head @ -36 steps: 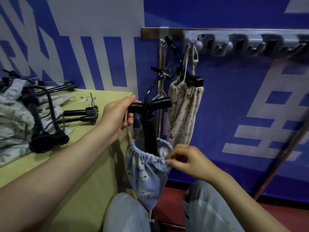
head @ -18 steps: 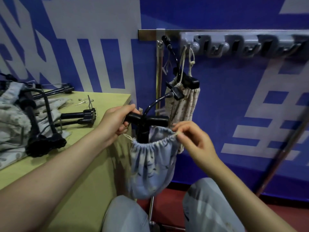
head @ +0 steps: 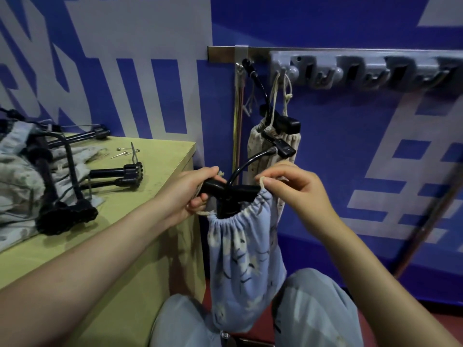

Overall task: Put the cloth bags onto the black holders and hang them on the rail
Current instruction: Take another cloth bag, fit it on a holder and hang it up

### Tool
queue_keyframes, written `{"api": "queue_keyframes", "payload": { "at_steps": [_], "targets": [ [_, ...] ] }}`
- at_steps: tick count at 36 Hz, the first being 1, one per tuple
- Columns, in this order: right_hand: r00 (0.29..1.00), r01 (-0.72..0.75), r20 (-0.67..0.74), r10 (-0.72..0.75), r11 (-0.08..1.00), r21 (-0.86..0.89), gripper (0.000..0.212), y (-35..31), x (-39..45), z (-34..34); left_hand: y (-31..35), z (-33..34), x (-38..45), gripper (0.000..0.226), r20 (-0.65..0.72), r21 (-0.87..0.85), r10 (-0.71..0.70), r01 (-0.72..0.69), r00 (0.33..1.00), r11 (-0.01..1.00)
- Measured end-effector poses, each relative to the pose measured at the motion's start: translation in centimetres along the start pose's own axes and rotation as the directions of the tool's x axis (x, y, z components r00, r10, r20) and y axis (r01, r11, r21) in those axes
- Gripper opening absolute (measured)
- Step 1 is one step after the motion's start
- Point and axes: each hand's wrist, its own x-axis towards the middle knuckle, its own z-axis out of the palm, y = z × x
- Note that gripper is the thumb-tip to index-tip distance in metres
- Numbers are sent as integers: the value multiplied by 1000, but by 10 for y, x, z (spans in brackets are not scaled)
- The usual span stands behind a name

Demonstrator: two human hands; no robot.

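With the left hand [head: 190, 194] gripping the black holder [head: 229, 190] crossbar and the right hand's [head: 298, 191] fingers pinching the drawstring [head: 261, 182], the blue cloth bag [head: 244, 261], hanging off the surface's [head: 160, 171] right edge, probably needs its cord drawn snug before going to the rail [head: 363, 68].

A blue wall [head: 338, 151] with large pale-grey block shapes fills the upper frame — at lower left stands a yellow-green table [head: 160, 156], and dark red floor [head: 265, 319] shows at the bottom.
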Motion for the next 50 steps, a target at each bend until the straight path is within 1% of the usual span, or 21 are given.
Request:
{"api": "queue_keyframes", "payload": {
  "at_steps": [3, 5, 8, 10, 12, 14, 16, 22, 26, 28, 30, 34, 36, 39, 42, 43, 44, 45, 47, 48, 50],
  "targets": [
    [998, -66, -13, 65, 997, -39, 12, 2, 2, -5, 0, 1, -1, 35, -2, -27, -15, 15, 1000, 1000],
    [992, -121, -40, 119, 990, -70, 19, 5, 3, -8, 1, 2, -1, 34, -10, -50, -19, 19, 1000, 999],
    [981, -191, -14, 191, 981, -6, 26, 7, -1, -6, 2, 4, -1, 33, -50, -57, -6, 3, 999, 998],
    [982, -181, -50, 183, 983, 32, 26, 9, -6, -3, 2, 7, -2, 31, -71, -39, 5, -8, 997, 999],
    [979, -162, -117, 169, 985, 65, 19, 11, -9, 1, 0, 9, -2, 31, -87, -21, 13, -15, 996, 1000],
    [968, -176, -162, 193, 977, 117, 18, 12, -11, 5, -2, 10, -2, 31, -99, -16, 18, -19, 995, 1000],
    [959, -196, -176, 221, 969, 149, 21, 14, -13, 9, -4, 11, -2, 32, -110, -26, 15, -18, 994, 1000],
    [956, -152, -211, 203, 961, 232, 25, 19, -22, 26, -4, 14, -3, 29, -129, -112, -7, -8, 992, 994],
    [972, -155, -161, 172, 982, 112, 16, 30, -27, 43, -1, 16, -4, 30, -155, -183, -19, -10, 988, 983],
    [975, -137, -165, 147, 988, 72, 34, 35, -29, 50, 1, 16, -5, 29, -162, -218, -25, -11, 987, 976],
    [981, -102, -167, 95, 994, -36, 41, 43, -31, 53, 1, 15, -5, 29, -164, -224, -28, -9, 986, 974],
    [997, -61, -69, 40, 934, -351, 33, 66, -36, 51, 0, 14, -5, 30, -174, -208, -36, -1, 984, 978],
    [997, -54, 17, 69, 892, -449, 29, 75, -42, 49, 0, 13, -5, 30, -185, -191, -35, -1, 982, 982],
    [983, -61, 113, 144, 841, -537, 41, 81, -51, 44, -1, 12, -5, 29, -206, -129, -22, -5, 978, 992],
    [976, -41, 156, 151, 836, -548, 43, 82, -54, 37, -2, 13, -6, 29, -222, -71, -2, -15, 975, 997],
    [984, -32, 127, 122, 835, -550, 45, 80, -54, 35, -2, 13, -7, 30, -225, -67, 4, -20, 974, 998],
    [995, -30, 59, 75, 835, -549, 47, 77, -53, 33, -2, 13, -7, 30, -228, -63, 11, -26, 974, 998],
    [999, -36, -42, 16, 848, -529, 46, 72, -53, 32, -2, 14, -7, 30, -231, -57, 18, -32, 973, 998],
    [971, -54, -231, -61, 887, -460, 36, 61, -49, 33, -3, 14, -8, 30, -235, -32, 36, -44, 971, 999],
    [958, -70, -282, -60, 900, -431, 29, 55, -46, 35, -3, 15, -9, 30, -237, -15, 46, -51, 971, 999],
    [952, -113, -307, -10, 918, -381, 16, 48, -39, 40, -5, 19, -9, 30, -242, 12, 67, -66, 968, 998]
  ]
}}
